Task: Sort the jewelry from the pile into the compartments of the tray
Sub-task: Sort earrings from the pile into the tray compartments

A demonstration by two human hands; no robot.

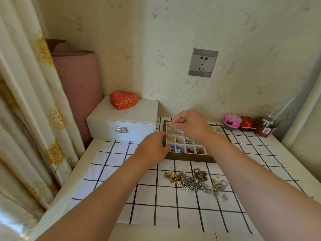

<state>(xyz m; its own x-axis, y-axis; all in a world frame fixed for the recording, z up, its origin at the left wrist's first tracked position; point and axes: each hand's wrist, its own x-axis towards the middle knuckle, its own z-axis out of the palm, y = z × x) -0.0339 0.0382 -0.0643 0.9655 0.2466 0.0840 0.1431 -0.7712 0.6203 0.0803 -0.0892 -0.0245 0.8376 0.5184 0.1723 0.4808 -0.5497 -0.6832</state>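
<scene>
Above the tray (189, 157), the right hand (190, 125) pinches a silver chain (174, 132); left hand's (153, 150) grip unclear.

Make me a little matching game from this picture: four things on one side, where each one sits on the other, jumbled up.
Things:
1. red heart box
2. silver chain
3. jewelry heap
4. pink ball

Places:
A. on the checked cloth, in front of the tray
B. on top of the white case
C. by the wall, right of the tray
D. dangling from the right hand over the tray

Pairs: 1-B, 2-D, 3-A, 4-C
</scene>
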